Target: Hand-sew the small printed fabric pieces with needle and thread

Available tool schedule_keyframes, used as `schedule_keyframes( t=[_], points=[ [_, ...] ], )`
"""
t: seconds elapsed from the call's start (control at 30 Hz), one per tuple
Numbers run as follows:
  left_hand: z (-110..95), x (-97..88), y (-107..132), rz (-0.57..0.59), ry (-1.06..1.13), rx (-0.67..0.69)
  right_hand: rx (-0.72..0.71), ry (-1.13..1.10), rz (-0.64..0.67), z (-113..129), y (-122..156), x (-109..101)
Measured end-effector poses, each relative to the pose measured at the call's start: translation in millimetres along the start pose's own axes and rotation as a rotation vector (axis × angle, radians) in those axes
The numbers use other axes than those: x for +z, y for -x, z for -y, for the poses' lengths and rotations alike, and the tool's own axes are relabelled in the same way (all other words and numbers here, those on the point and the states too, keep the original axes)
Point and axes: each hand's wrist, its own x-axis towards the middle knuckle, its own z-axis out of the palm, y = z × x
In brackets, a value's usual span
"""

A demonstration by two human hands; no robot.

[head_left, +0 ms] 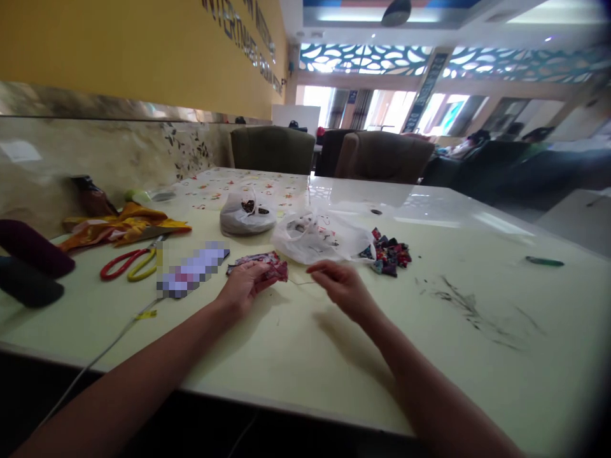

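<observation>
The left hand (244,285) grips a small patterned fabric piece (267,264). The right hand (340,286) pinches a thin thread (300,282); I'd keep it taut and pull slowly.

Both bare forearms reached forward from the lower edge of the view and converged toward the middle. The left hand (244,285) lay knuckles up with its fingers curled closed around something. The right hand (340,287) hovered just beside it, wrist slightly raised, thumb and forefinger pinched together and pointing left.
</observation>
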Motion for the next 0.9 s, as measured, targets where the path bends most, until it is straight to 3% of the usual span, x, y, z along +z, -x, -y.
schedule_keyframes(
  t=[0.07,0.13,0.33,0.5,0.67,0.9],
  points=[
    [1.2,2.2,2.7,0.038,-0.002,-0.021,-0.012,0.050,0.111,1.2,2.9,18.3],
    [1.6,4.1,5.7,0.082,0.005,-0.044,-0.022,0.083,0.138,-1.5,4.4,28.0],
    [2.3,7.5,12.3,0.121,0.029,-0.100,0.064,-0.053,0.169,-14.9,5.0,33.8],
    [3.0,9.8,14.8,0.136,0.044,-0.124,0.070,-0.119,0.129,-18.3,4.4,36.6],
    [5.4,11.1,14.7,0.168,0.032,-0.176,0.007,-0.008,0.024,-18.5,5.4,38.9],
    [8.9,7.5,12.6,0.169,-0.007,-0.171,-0.057,0.113,0.024,-16.7,4.9,35.2]
  ],
)
